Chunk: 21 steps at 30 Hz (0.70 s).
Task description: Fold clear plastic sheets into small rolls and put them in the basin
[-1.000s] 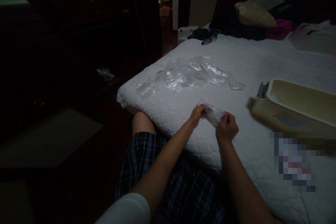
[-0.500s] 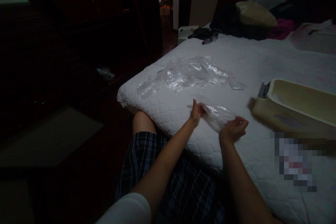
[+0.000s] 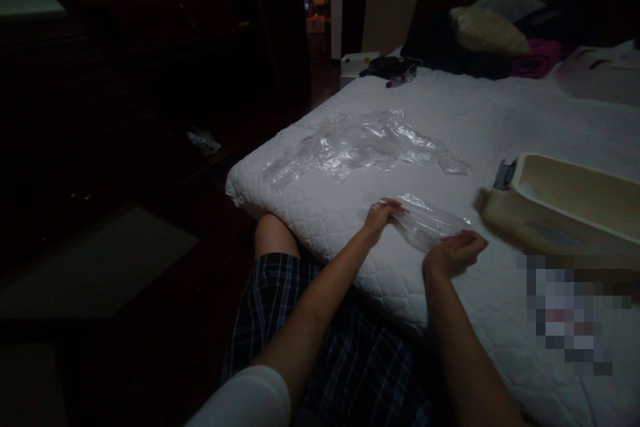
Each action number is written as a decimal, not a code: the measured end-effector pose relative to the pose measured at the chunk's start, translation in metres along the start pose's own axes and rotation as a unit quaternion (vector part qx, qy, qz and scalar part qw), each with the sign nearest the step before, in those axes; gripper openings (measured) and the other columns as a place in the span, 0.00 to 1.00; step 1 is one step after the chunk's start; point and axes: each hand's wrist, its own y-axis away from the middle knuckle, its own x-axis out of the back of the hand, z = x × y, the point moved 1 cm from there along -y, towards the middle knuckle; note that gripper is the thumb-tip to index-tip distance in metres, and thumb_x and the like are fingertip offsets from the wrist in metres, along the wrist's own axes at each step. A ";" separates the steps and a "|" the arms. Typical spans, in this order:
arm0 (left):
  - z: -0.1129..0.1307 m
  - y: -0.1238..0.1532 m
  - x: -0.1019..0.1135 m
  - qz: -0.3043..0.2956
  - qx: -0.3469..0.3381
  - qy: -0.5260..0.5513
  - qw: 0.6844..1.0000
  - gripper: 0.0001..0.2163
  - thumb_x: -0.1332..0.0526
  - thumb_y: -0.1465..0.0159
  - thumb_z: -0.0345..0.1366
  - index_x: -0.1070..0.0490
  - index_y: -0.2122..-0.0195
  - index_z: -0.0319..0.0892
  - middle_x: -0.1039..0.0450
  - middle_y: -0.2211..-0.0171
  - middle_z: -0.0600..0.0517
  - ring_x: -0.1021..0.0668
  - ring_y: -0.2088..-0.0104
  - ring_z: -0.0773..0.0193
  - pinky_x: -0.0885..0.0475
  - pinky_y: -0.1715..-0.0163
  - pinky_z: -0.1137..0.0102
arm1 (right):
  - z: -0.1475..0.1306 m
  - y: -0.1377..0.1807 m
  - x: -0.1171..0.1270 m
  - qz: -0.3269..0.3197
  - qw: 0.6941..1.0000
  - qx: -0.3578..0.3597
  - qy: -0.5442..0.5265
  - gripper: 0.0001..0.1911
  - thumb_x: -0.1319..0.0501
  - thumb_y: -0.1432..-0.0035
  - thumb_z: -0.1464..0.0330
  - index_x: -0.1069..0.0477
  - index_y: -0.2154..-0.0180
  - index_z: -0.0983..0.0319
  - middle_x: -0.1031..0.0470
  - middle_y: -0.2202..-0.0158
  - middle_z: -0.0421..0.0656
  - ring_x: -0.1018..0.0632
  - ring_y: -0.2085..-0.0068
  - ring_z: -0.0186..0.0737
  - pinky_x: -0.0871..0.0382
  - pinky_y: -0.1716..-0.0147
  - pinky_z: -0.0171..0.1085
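Observation:
A small clear plastic bag (image 3: 429,221) lies stretched between my two hands on the white quilted mattress (image 3: 500,127). My left hand (image 3: 379,217) pinches its left end with closed fingers. Its right end is gripped by my right hand (image 3: 454,253), fingers curled. A larger pile of crumpled clear plastic bags (image 3: 356,143) is spread on the mattress just beyond my hands. The room is dim.
A beige plastic bin (image 3: 560,210) lies on the mattress to the right. At the bed's far end are a tan cushion (image 3: 487,30), a pink cloth (image 3: 535,57) and dark small items (image 3: 387,67). The mattress corner (image 3: 237,187) is near my knee; dark floor lies left.
My hands have moved apart, the right one sliding right along the mattress, so the small bag is now pulled out long and flat between them.

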 end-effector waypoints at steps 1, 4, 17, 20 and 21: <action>0.002 0.002 0.000 0.003 0.002 0.002 1.000 0.07 0.42 0.53 0.28 0.30 0.72 0.40 0.24 0.75 0.53 0.23 0.71 0.65 0.32 0.72 0.74 | -0.001 -0.001 0.000 0.003 1.000 -0.007 -0.005 0.14 0.59 0.35 0.59 0.39 0.62 0.57 0.31 0.70 0.43 0.27 0.71 0.43 0.33 0.70 0.42; 0.012 0.011 0.001 0.003 0.004 0.023 1.000 0.08 0.43 0.54 0.28 0.31 0.71 0.40 0.23 0.74 0.52 0.22 0.73 0.65 0.29 0.71 0.71 | -0.002 -0.005 0.001 -0.007 0.999 -0.019 -0.043 0.12 0.57 0.36 0.58 0.40 0.62 0.56 0.33 0.69 0.43 0.29 0.74 0.41 0.33 0.73 0.41; 0.056 0.048 0.023 0.031 -0.070 -0.113 0.991 0.05 0.39 0.48 0.27 0.30 0.71 0.41 0.24 0.65 0.50 0.22 0.63 0.63 0.29 0.60 0.68 | -0.067 -0.069 0.045 -0.286 0.937 0.028 -0.198 0.19 0.37 0.52 0.52 0.33 0.68 0.60 0.33 0.76 0.38 0.35 0.78 0.30 0.43 0.81 0.32; 0.068 0.061 0.001 -0.052 -0.168 -0.171 0.969 0.10 0.33 0.48 0.31 0.25 0.64 0.44 0.25 0.54 0.49 0.27 0.48 0.59 0.36 0.46 0.65 | -0.094 -0.063 0.062 -0.412 0.900 0.062 -0.129 0.24 0.33 0.58 0.49 0.26 0.68 0.62 0.28 0.75 0.42 0.32 0.76 0.32 0.41 0.81 0.32; 0.071 0.064 -0.007 -0.099 -0.166 -0.178 0.965 0.13 0.31 0.49 0.33 0.24 0.61 0.45 0.26 0.52 0.49 0.28 0.46 0.58 0.37 0.44 0.65 | -0.103 -0.059 0.066 -0.457 0.879 0.078 -0.106 0.25 0.33 0.58 0.48 0.25 0.68 0.62 0.27 0.75 0.42 0.31 0.76 0.33 0.39 0.80 0.33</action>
